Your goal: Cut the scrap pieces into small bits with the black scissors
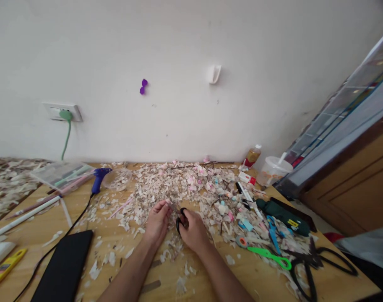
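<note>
My right hand (193, 230) grips a small pair of scissors (179, 222) with black handles, fingers through the loops. The blades point toward my left hand (157, 219), whose thumb and fingers are pinched together. At those fingertips is a small pale scrap (170, 203), too small to name for sure. Around both hands lies a wide heap of pale, thin, petal-like scraps (153, 184). Pink-and-white artificial blossoms (201, 171) on thin twigs rest at the back of the heap.
At left are a blue glue gun (98, 179), a black tablet-like slab (63, 268) and a yellow cutter (7, 268). At right lie green-handled scissors (269, 256), large black scissors (311, 262), a dark green pouch (284, 216), a bottle (252, 157) and a lidded cup (274, 171).
</note>
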`<state>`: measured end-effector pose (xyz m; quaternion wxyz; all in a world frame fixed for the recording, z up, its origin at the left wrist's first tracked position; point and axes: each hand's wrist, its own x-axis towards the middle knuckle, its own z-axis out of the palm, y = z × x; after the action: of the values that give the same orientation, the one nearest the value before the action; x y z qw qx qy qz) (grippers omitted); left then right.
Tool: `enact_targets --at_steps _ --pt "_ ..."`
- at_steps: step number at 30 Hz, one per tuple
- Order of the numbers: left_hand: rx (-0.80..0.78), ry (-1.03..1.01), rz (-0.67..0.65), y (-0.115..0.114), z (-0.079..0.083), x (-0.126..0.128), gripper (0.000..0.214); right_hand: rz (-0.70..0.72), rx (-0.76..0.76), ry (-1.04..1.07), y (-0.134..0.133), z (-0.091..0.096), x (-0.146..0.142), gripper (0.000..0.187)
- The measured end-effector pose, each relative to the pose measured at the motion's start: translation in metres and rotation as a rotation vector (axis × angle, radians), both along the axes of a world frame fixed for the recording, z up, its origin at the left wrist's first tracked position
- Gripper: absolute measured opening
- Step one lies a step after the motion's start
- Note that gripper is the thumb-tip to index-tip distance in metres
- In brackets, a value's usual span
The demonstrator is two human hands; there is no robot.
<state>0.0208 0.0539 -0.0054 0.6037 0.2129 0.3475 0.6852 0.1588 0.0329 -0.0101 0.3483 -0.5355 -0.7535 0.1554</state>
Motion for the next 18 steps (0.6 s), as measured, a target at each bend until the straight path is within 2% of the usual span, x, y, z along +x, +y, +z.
enact_targets --at_steps 9,13,18 --pt "0.049 0.144 -0.047 -0.0024 -0.0029 -0.0079 0.023 -0.008 -0.056 -0.005 0.0001 -0.0043 0.0020 0.012" --pt "0.016 0.110 0.001 -0.0022 -0.0015 -0.0077 0.028 -0.030 -0.054 -0.007 0.0008 -0.0056 0.0029 0.014" --pt "0.006 0.045 -0.010 -0.0041 0.0053 -0.0085 0.028 -0.030 -0.088 0.013 0.0037 -0.0090 0.0050 0.016"
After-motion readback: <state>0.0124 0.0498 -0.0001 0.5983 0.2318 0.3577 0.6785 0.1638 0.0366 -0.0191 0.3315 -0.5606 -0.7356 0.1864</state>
